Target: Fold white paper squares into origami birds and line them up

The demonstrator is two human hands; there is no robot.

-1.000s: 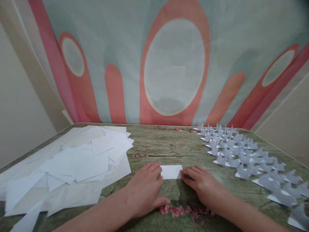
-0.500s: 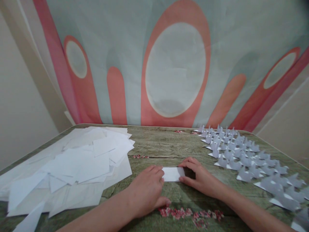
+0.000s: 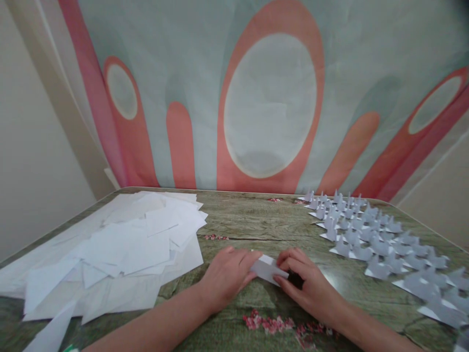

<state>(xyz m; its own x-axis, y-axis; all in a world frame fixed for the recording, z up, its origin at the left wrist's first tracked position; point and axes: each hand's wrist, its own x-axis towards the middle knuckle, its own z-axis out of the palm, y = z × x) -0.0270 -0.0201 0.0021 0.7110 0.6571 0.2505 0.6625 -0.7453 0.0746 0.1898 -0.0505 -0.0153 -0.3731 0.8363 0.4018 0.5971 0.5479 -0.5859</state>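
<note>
In the head view, the small white paper rectangle, flat on the green-brown wood-grain tabletop a second ago, is now tilted at near centre, its ends gripped by left hand and right hand; reshaping seems under way.

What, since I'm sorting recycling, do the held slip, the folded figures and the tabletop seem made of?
Held slip: matte white paper, judging by its thin, folded look.
Folded figures: probably similar matte paper, with sharp points and thin flaps.
Tabletop: wood-grained, faintly glossy; flat blossom motifs suggest a printed surface, its base unclear.
</note>
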